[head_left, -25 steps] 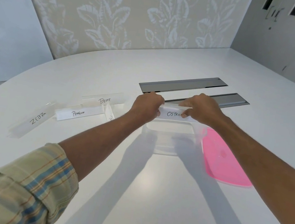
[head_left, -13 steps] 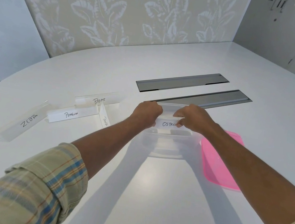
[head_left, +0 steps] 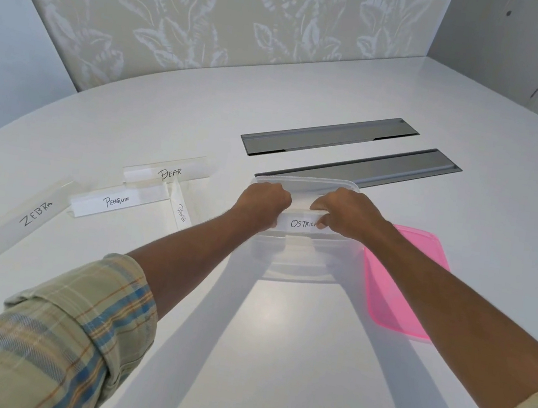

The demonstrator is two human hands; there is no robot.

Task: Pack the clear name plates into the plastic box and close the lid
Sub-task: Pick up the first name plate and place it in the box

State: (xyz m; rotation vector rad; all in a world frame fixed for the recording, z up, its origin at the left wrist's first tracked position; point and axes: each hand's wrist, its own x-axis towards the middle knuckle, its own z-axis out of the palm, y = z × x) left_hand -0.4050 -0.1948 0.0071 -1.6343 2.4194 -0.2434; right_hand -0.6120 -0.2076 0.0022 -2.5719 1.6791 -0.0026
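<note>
Fingers of the left hand (head_left: 262, 201) and right hand (head_left: 346, 211) are clamped on the ends of the OSTRICH name plate (head_left: 301, 224), held between them over the open plastic box (head_left: 294, 262) on the desk (head_left: 275, 343).

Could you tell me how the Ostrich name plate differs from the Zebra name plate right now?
The Ostrich name plate is gripped at both ends by the left hand and right hand over the clear plastic box; the Zebra name plate lies untouched on the table, far left. Ostrich runs crosswise; Zebra lies diagonally. Both are clear plates with handwritten white labels.
</note>
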